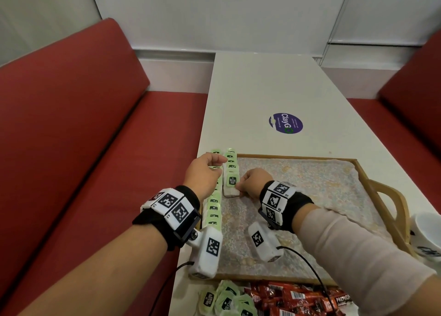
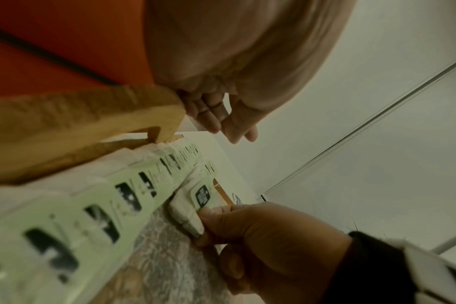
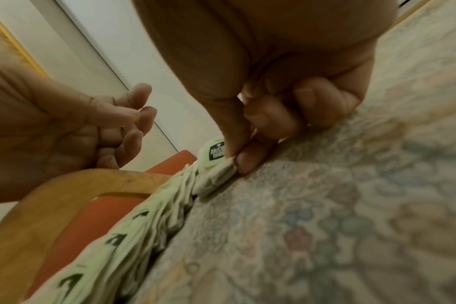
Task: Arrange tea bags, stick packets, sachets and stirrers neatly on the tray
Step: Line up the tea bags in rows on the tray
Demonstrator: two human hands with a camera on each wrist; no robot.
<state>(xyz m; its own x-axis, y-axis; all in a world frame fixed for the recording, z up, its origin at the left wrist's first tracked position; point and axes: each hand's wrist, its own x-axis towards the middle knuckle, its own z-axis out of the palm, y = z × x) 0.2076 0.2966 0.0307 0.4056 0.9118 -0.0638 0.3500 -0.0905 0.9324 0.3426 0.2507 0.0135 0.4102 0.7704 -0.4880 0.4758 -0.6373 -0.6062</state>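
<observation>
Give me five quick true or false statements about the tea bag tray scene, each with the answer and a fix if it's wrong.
1. The right hand pinches the nearest tea bag of the second row. True.
2. The tray is lined with plain red cloth. False: the liner is pale and floral.
3. Red stick packets lie on the table, outside the tray. True.
4. The left hand grips a white mug. False: it holds no mug; the mug stands right of the tray.
5. Tea bags fill the whole tray. False: they form only two rows at its left edge.
</observation>
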